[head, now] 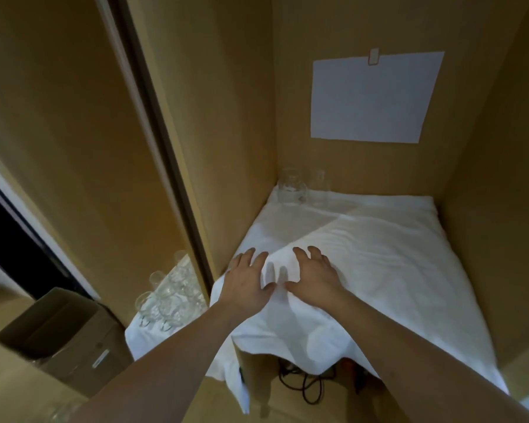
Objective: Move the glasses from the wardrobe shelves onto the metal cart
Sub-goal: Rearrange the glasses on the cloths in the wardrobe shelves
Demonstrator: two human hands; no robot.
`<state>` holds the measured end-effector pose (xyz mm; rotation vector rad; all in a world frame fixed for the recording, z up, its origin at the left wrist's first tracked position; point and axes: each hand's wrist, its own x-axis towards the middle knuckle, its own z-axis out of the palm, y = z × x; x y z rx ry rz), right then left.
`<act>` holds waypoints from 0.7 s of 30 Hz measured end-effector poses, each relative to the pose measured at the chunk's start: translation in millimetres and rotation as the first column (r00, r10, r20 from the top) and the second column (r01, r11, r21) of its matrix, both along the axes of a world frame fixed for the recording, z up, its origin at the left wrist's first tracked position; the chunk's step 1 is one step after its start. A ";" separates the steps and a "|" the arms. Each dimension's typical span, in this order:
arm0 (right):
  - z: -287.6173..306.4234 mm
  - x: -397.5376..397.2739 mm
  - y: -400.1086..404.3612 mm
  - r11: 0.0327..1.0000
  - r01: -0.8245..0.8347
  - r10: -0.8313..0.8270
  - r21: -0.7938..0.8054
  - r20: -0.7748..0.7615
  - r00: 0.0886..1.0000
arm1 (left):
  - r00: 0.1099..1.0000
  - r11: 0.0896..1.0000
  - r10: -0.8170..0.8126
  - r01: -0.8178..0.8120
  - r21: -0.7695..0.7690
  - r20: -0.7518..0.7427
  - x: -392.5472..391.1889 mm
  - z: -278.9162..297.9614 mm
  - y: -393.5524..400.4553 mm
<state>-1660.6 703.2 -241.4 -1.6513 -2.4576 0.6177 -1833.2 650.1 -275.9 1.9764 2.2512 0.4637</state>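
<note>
On the white cloth (379,254), both spread hands, left hand (245,282) and right hand (313,277), lie well short of two glasses (292,187)

Two bare forearms, no sleeves, left hand (247,280), right hand (313,274), no rings visible
</note>
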 end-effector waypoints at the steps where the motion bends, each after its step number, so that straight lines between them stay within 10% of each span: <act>1: -1.1 -7.7 -6.9 1.000 0.008 -0.008 -0.002 0.005 1.000 | 1.000 1.000 -0.016 0.016 -0.004 -0.004 -6.7 -0.1 -9.0; 21: -46.7 -214.2 -197.9 0.996 0.035 -0.033 -0.084 0.033 0.999 | 0.987 0.986 0.097 -0.077 -0.151 0.129 -231.6 -32.1 -206.2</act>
